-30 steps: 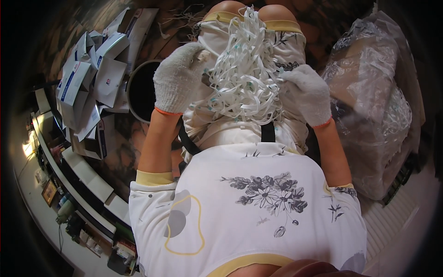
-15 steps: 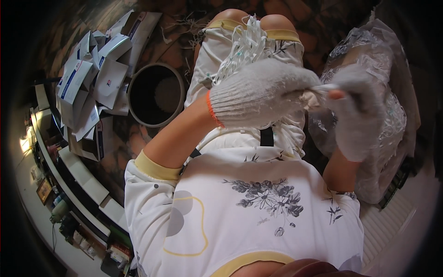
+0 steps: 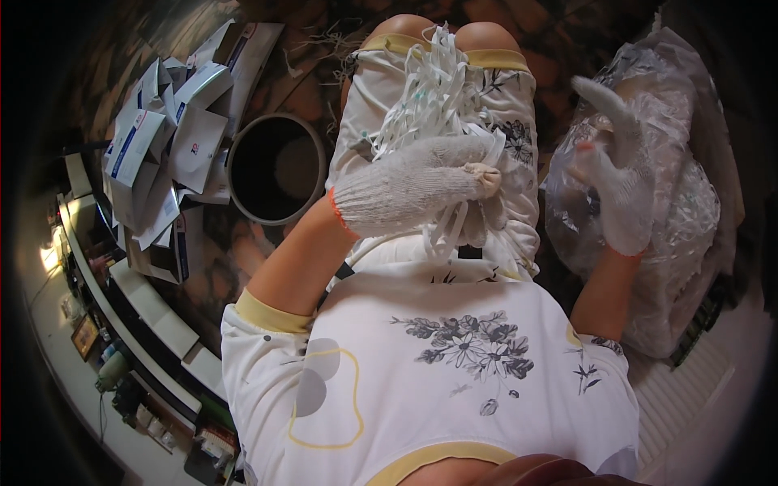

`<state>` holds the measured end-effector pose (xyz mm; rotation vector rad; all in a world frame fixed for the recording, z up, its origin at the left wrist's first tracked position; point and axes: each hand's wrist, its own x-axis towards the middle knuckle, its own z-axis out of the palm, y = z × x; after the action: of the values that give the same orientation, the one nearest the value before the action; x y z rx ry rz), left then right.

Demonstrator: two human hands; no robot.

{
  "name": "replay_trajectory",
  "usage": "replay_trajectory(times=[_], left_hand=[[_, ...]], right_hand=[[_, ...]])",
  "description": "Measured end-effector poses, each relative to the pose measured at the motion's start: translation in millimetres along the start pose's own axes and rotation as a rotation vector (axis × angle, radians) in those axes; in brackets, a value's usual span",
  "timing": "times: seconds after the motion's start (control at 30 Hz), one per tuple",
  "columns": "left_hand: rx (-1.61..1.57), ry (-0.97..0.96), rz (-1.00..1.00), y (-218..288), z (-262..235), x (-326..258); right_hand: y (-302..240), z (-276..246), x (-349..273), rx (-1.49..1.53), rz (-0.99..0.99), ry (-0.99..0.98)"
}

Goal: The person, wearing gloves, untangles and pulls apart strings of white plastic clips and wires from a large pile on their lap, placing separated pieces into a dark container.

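A bundle of thin white flat strips [image 3: 433,89] lies over my thighs, with small pale green marks among the strands. My left hand [image 3: 413,182], in a white knit glove with an orange cuff edge, is closed round strands of it at lap level. A loop of strip hangs below those fingers, and a beige bunched bit shows at the fingertips. My right hand [image 3: 616,166], gloved the same way, is held apart to the right with its fingers stretched and thumb away from them. A reddish fingertip shows through this glove. Nothing is visible in it.
A clear plastic bag [image 3: 681,121] holding more white strips stands at the right. On the left are a dark round bin [image 3: 275,215] and a heap of white and blue cartons [image 3: 198,146]. Loose strips [image 3: 332,49] lie on the patterned floor. A cluttered shelf [image 3: 130,356] curves along the left.
My right hand has let go of the strip stretched between both hands and opened, fingers upward. My left hand has drawn back left and lower over my lap, still holding strips.
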<state>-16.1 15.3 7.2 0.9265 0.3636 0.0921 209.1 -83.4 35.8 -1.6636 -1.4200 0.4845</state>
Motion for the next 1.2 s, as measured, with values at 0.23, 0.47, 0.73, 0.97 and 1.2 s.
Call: replay_trajectory(times=[0.23, 0.47, 0.73, 0.97, 1.2], left_hand=[[0.195, 0.043, -0.074, 0.6, -2.4, -4.4], [0.186, -0.025, -0.031, -21.1, 0.1, -6.9], [0.798, -0.193, 0.434, -37.4, 0.1, -24.1], [0.346, -0.095, -0.135, -37.0, -5.4, -31.2], [-0.05, 0.024, -0.123, -33.9, 7.8, -6.4]], right_hand=[[-6.0, 29.5, -5.0, 0.056, -0.033, -0.631], [-22.5, 41.0, -22.5, 1.083, 0.661, -0.1], [13.8, -29.4, 1.9, 1.679, 0.287, -0.163], [-31.4, -39.0, 32.8, 1.061, 0.478, 1.087], [-27.9, -28.6, 6.0, 1.48, 0.073, -0.033]])
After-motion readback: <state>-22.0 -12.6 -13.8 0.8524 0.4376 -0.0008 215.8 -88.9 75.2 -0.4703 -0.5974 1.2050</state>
